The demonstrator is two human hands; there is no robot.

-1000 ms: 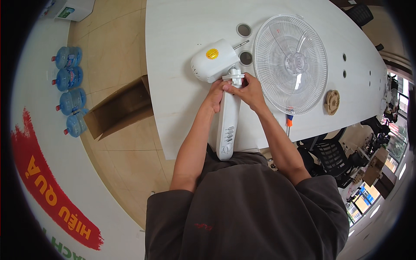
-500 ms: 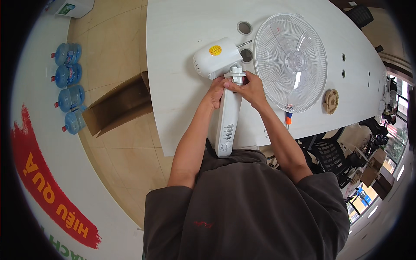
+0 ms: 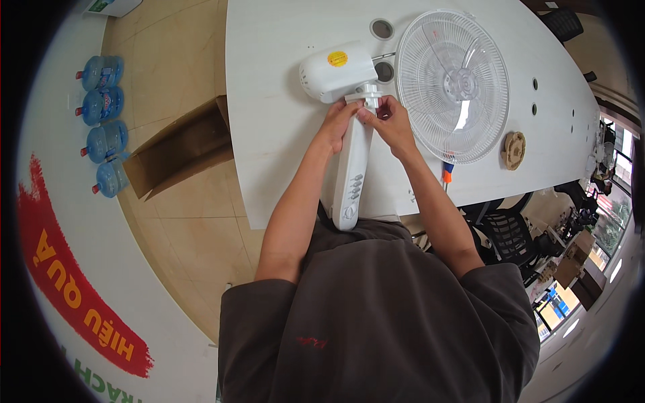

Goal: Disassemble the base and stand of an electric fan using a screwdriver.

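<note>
Bench (image 3: 269, 134) surface, white and long, filled the upper middle of the view, with tan floor tiles to its left. On the floor lay an open cardboard box (image 3: 178, 151), and beyond it 4 blue water jugs (image 3: 101, 121) stood in a row. On the bench, to the person's right, a round white fan grille (image 3: 451, 84) lay flat with clear blades showing through it. A white fan motor housing (image 3: 336, 70) with a yellow round sticker lay beside the grille, joined to a white fan column (image 3: 353, 181) that ran back toward the person and overhung the bench's near edge. The column carried a row of grey buttons and a dial. A round tan nut (image 3: 514, 150) lay well apart to the right, and an orange-handled screwdriver (image 3: 446, 176) lay near the grille's rim.

The left hand (image 3: 338, 124) was clamped on the top of the column. The right hand (image 3: 388, 119) had its fingers pinched together at the neck joint just under the housing; what they pinched could not be told.

The likely risk was the overhanging column tipping off the bench if either grip loosened, or a small fastener slipping from the fingertips.
</note>
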